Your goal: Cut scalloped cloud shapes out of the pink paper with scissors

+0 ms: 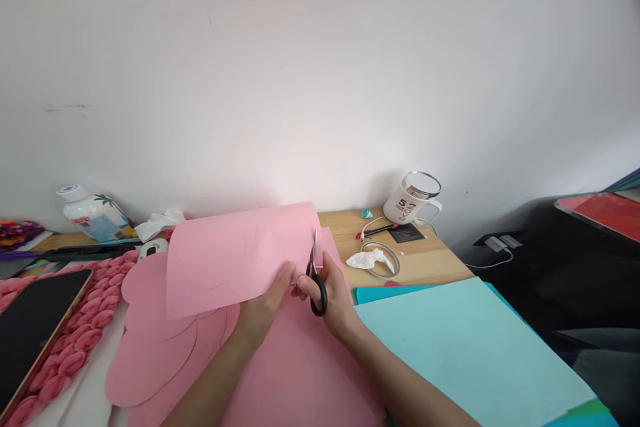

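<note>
1. At the right-hand part of the raised paper, your right hand (336, 297) grips the black-handled scissors (312, 268), blades pointing up and away from you.
2. Just beside it, your left hand (270, 295) pinches the near edge of the pink sheet (235, 263), thumb on top; the fingers beneath are mostly hidden.
3. Between and beyond your hands, the sheet is tilted and bowed, with faint curved marks. Whether paper lies between the blades is too small to tell. For a smooth edge, turn the paper with the left hand, use long strokes, and hold that thumb clear of the blade line.
4. Below, a larger pink sheet (300, 367) and, to the left, rounded pink pieces (150, 363) overlap; lift the working sheet enough to avoid nicking them.
5. Farther right, a light-blue sheet (465, 347) lies near your forearm; behind it, on the wooden tabletop (435, 255), stands a mug (404, 205), well apart from the blades.
</note>
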Demonstrator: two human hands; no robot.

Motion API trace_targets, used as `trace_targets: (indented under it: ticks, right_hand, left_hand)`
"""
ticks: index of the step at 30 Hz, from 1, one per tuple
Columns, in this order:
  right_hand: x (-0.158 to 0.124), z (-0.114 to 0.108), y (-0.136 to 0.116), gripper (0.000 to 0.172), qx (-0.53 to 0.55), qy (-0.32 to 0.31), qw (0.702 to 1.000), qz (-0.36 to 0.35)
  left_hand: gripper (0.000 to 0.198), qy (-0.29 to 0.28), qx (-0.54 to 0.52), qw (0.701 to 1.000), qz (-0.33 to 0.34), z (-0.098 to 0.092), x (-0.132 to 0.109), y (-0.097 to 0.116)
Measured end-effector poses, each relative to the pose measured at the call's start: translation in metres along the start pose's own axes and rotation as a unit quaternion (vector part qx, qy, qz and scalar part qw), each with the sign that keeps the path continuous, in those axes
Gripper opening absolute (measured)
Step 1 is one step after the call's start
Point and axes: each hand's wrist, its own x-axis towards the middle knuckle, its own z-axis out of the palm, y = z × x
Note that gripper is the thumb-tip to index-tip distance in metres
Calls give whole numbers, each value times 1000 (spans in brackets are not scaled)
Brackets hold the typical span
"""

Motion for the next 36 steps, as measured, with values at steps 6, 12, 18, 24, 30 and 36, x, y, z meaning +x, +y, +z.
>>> trace_targets:
  ticks: [6, 12, 18, 24, 30, 36]
  right_hand:
    - [-2, 1, -3, 40, -22, 9, 1000, 6]
    - [-5, 4, 5, 42, -15, 6, 1000, 11]
    - [-3, 1, 9, 48, 18, -7, 1000, 1]
    - [-1, 0, 4, 53, 20, -8, 1000, 6]
    - [-1, 1, 3, 50, 11, -6, 1000, -1]
    - [-2, 4, -4, 53, 1, 13, 1000, 4]
  left_hand:
    - [34, 0, -12, 1000, -1, -1, 1, -1]
    - [32, 45, -45, 998, -2, 1, -1, -4]
    - [16, 95, 35, 995, -3, -5, -3, -15]
    - [29, 115, 57, 992, -21, -9, -3, -20]
    - [31, 111, 42, 993, -20, -9, -4, -20]
    - [30, 120, 32, 992, -28, -10, -3, -22]
